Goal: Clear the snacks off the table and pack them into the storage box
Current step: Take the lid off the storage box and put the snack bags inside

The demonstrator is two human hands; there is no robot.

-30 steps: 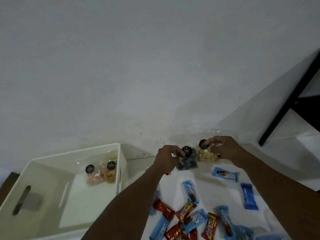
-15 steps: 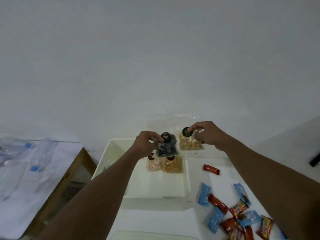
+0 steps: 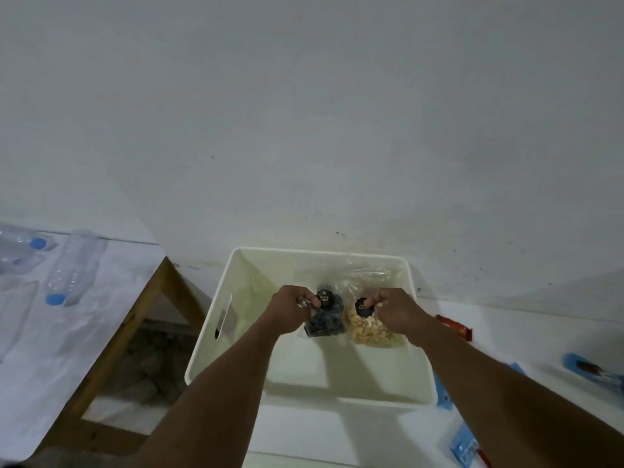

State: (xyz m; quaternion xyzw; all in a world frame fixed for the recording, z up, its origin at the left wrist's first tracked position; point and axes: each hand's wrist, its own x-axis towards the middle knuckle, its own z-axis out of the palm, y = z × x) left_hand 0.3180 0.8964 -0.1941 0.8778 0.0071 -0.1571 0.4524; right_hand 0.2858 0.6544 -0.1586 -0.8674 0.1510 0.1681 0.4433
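Gold lettering is glinting on 2 black round stickers: the first sticker [image 3: 324,296] is sitting atop the dark snack bag [image 3: 326,322], the second sticker [image 3: 362,305] on the pale snack bag [image 3: 371,331] at its 3 o'clock. Neither is coming through readable. Print on the blue wrapper [image 3: 592,372] at 4 o'clock is blurring out too.

The white rectangular plastic storage box [image 3: 209,336] is open on top, and the near half of its floor lies bare, leaving room to reach down. Its far half is filled by the left hand [image 3: 290,312] holding a clear bag of dark snacks [image 3: 326,320] and the right hand [image 3: 396,312] holding a clear bag of pale nuts [image 3: 369,331], side by side. The grey wall [image 3: 304,130] stands just behind the far rim. On the right, a red wrapped bar [image 3: 454,327] lies near the box.
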